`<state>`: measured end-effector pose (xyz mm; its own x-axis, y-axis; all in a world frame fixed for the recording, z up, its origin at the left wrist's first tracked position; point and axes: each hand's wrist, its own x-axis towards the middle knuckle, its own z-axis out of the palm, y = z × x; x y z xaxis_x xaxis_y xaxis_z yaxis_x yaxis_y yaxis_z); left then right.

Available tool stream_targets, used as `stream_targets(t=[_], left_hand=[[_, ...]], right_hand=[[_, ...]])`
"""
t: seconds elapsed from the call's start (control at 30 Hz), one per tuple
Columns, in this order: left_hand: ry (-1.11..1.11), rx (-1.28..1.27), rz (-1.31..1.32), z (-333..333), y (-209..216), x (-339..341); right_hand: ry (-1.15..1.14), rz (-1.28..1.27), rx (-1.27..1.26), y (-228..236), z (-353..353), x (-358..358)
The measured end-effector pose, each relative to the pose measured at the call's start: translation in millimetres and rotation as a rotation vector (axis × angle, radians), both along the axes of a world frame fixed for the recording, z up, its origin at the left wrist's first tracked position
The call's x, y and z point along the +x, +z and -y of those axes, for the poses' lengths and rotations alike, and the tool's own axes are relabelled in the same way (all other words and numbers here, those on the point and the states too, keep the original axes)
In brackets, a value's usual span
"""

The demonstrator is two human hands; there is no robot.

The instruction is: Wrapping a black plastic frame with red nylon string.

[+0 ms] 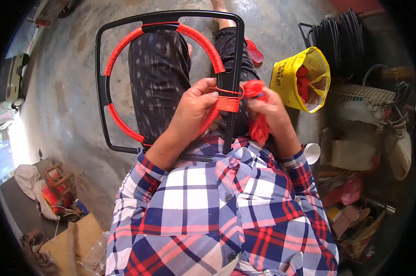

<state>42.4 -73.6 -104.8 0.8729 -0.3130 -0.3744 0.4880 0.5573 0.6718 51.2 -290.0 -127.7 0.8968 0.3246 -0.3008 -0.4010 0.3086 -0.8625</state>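
A black square frame [240,46] with rounded corners rests over my lap, a ring inside it. Red cord [125,48] is wound tightly round several stretches of the ring, with bare black sections between them. At the frame's right side, more red cord [227,104] wraps flat across both ring and bar. My left hand [196,108] pinches the ring and cord just left of this wrapping, thumb on top. In my right hand [271,108] is a bundle of loose red cord [260,129], gripped right of the bar. A strand runs from the bundle to the frame.
On the floor to the right stands a yellow bag [288,76] with red bundles inside. Behind it are stacked black frames [341,39]. A mesh-covered fan-like object [366,99] and clutter lie farther right. A wooden board [83,237] is at lower left; a red slipper [254,53] lies ahead.
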Motion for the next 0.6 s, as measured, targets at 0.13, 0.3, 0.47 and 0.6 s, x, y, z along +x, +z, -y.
stream_targets(t=[0.13,0.3,0.47,0.6], left_hand=[[0.001,0.080,-0.044,2,3,-1],[-0.034,0.086,-0.058,2,6,3],[-0.023,0.067,-0.125,-7,2,0],[-0.066,0.079,-0.148,-4,13,3]], right_hand=[[0.081,-0.021,-0.075,-9,9,2],[0.034,-0.003,-0.034,-10,21,-16],[-0.026,-0.032,-0.001,-10,15,-23],[-0.045,-0.025,-0.022,-16,21,-29]])
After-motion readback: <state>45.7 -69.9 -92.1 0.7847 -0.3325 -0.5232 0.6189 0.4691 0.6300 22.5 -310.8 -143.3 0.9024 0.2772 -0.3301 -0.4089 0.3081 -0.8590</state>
